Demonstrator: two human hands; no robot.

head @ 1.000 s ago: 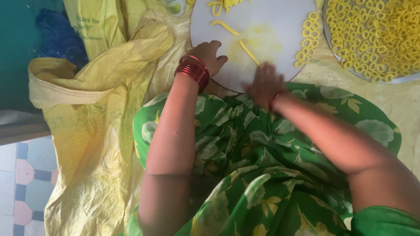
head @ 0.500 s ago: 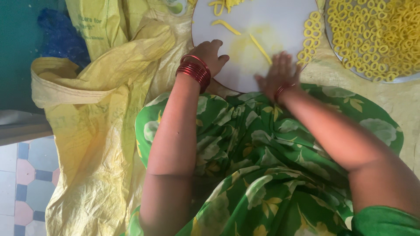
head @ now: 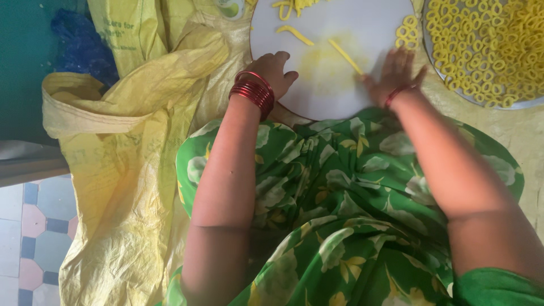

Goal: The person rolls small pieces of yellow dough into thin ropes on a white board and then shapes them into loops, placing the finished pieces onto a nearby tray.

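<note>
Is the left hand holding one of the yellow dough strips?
No, the left hand rests on the edge of the round white board, away from the strips.

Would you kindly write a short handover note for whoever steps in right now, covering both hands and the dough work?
Left hand: rests on the near-left rim of the white board, holding nothing.
Right hand: flat on the board, beside a thin yellow dough strip.
Another strip lies further up the board.
Done: many yellow rings fill the tray on the right; a few rings sit at the board's right edge.
Left: the strips on the board are not yet rings.
</note>
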